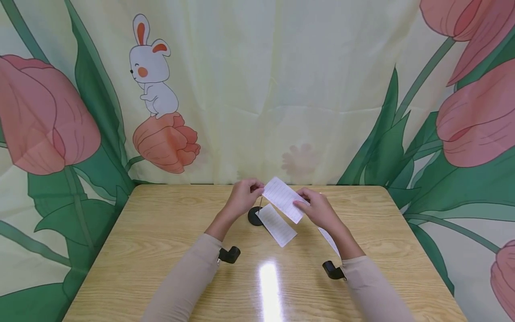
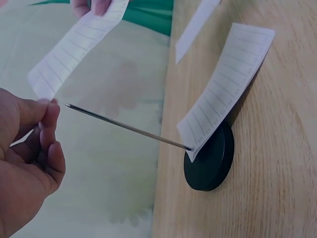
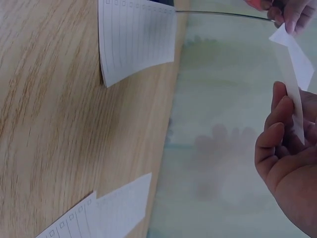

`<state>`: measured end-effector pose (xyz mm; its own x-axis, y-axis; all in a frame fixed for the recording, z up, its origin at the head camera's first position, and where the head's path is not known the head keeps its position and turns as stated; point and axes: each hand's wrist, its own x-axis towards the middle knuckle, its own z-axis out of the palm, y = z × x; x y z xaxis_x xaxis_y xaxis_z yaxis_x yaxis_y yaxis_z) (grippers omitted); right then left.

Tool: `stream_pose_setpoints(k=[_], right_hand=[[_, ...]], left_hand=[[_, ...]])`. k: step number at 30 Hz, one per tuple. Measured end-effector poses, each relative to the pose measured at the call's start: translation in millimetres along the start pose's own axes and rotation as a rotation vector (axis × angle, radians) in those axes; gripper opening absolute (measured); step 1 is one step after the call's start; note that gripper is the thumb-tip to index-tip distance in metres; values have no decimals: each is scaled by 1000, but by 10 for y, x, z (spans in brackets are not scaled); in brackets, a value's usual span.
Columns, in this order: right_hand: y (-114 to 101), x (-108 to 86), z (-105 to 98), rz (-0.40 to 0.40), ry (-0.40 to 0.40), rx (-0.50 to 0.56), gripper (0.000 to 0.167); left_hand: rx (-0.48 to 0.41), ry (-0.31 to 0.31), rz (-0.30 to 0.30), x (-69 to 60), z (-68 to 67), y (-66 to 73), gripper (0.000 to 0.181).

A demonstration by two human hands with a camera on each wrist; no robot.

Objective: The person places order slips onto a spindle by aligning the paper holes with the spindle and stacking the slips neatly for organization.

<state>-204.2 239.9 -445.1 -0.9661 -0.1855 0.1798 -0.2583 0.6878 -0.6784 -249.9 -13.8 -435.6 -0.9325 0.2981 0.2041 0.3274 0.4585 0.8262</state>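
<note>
Held slip [image 1: 280,197]: wht, ruled paper; stretched betw. both hands, raised above tbl [image 1: 161,237];
L hand [image 1: 243,197]: thumb + fingertips pinching one corner of held slip, just beside spike tip;
R hand [image 1: 319,209]: gripping opp. end, thumb on the ruled face;
Spike [image 2: 129,129]: thin metal rod, upright on blk disc base [image 2: 210,171];
Spiked slip [image 1: 277,226]: pierced nr corner, low on rod; sits betw. the hands, below held slip;
Loose slips [image 3: 124,206]: two visible on tbl, nr R wrist; partly hidden in head view
</note>
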Motion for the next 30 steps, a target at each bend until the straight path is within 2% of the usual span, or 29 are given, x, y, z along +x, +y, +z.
stream_pose_setpoints(k=[8, 30], right_hand=[[6, 5, -1, 28, -18, 18, 18], [21, 5, 40, 26, -57, 27, 17]], left_hand=[[-18, -5, -12, -15, 19, -32, 10], [9, 7, -16, -54, 36, -80, 8]])
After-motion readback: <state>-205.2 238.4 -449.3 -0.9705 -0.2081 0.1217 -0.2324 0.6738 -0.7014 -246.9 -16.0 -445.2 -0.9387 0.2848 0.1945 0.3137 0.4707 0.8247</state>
